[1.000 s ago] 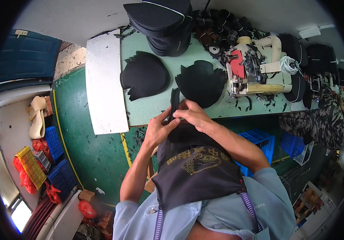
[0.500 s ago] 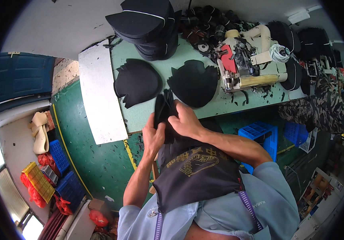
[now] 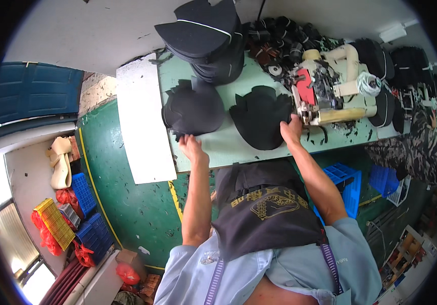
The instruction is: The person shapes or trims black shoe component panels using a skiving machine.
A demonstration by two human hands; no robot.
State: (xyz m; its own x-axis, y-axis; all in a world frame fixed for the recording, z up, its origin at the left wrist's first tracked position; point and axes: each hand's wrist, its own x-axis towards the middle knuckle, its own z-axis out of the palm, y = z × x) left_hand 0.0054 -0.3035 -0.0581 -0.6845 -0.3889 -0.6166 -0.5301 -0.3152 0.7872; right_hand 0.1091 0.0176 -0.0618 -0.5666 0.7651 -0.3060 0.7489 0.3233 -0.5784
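Two flat black cut pieces with notched edges lie side by side on the pale green table, each perhaps a thin stack. My left hand (image 3: 194, 149) is at the near-left edge of the left black piece (image 3: 195, 108), its fingers curled onto a dark notched tip there. My right hand (image 3: 292, 130) has thumb and fingers closed at the right edge of the right black piece (image 3: 260, 121), beside the machine. How many layers each hand has hold of, I cannot make out.
A tall stack of tied black pieces (image 3: 206, 38) stands behind. The cream machine with a red plate (image 3: 306, 85) is close on the right, with scraps around it. A white board (image 3: 145, 122) covers the table's left end. Blue crates (image 3: 351, 190) stand below; a person in camouflage (image 3: 411, 152) is farther right.
The black bunch that both hands held together over the table's front edge is no longer between them. My hands have moved apart, left to the left piece, right to the right piece.
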